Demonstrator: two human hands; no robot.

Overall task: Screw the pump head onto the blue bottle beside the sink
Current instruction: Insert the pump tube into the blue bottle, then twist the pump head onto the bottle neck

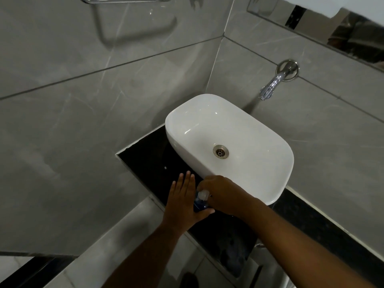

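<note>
Two hands are meeting at the blue bottle (199,203), which is standing on the dark table (145,156) just beside the white sink (270,163). The left hand (182,196) is bracing it with fingers spread flat and thumb underneath, while the right hand (222,193) is curling its fingers around the white pump head (203,195).

Glossy white sink (180,125); chrome tap (274,82)

I see a black counter (145,161) set into the grey tiled corner. A white basin (268,183) sits on it toward the back edge, and the blue bottle (199,204) stands near the front edge, just beside the basin.
</note>
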